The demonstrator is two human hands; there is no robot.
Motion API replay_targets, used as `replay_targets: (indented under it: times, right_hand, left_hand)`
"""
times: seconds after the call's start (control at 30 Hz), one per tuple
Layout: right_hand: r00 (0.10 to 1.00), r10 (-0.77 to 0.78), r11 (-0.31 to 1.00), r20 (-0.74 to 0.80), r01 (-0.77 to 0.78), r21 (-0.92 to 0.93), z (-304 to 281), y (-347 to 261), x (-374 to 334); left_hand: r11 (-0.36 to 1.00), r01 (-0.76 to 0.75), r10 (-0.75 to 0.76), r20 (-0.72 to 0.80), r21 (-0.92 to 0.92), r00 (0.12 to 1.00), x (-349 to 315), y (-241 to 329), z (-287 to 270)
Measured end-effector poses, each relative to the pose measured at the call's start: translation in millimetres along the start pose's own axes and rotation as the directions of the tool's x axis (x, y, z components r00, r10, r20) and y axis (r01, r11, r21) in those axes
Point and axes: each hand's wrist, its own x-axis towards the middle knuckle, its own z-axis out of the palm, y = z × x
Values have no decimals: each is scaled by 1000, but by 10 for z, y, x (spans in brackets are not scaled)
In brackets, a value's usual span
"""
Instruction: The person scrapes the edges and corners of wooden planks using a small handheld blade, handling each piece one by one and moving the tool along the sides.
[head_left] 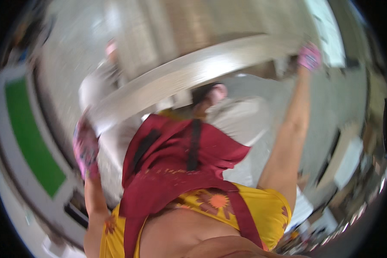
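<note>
A long pale wooden board [189,71] spans the view in front of me, slanting from lower left to upper right and smeared by motion. My left hand [86,148], in a pink patterned glove, is closed at the board's left end; part of its fingers is hidden by the edge. At the far right end my right hand [309,56], in a matching pink glove, is curled closed on the board's end. Below the board show my maroon apron [172,150] and my bent legs in light trousers [236,118].
Beyond the board lie more wide, blurred wooden panels [210,19]. A grey surface with a green strip [34,137] runs along the left. A whitish sheet [329,34] is at the upper right. Boxes and boards [342,161] clutter the right side of the concrete floor [64,51].
</note>
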Motion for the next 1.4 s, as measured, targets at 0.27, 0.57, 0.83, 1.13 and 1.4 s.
replay_targets:
  times: [0.27,0.57,0.83,1.13,1.4]
  right_hand:
    - [996,7,947,87,-35,318,-1413,-1420,-637]
    - [625,-776,427,83,424,799,-3878,-3908,-2094]
    - [662,-750,249,13,264,932,-4009,-4091,-2527]
    - [973,160,965,166,-190,183,-1746,-1148,-989]
    - [864,-497,712,79,354,606,-3188,-2565,-2002]
  left_hand:
    - [-56,212,-182,219,-976,959,-218,625,-213]
    - [-109,301,-21,305,-947,952,-248,318,-75]
    - [-274,319,-20,337,-907,941,-353,288,-32]
    - [-331,386,200,336,-861,920,-354,-66,160]
    - [314,228,-112,202,-922,973,-481,376,34]
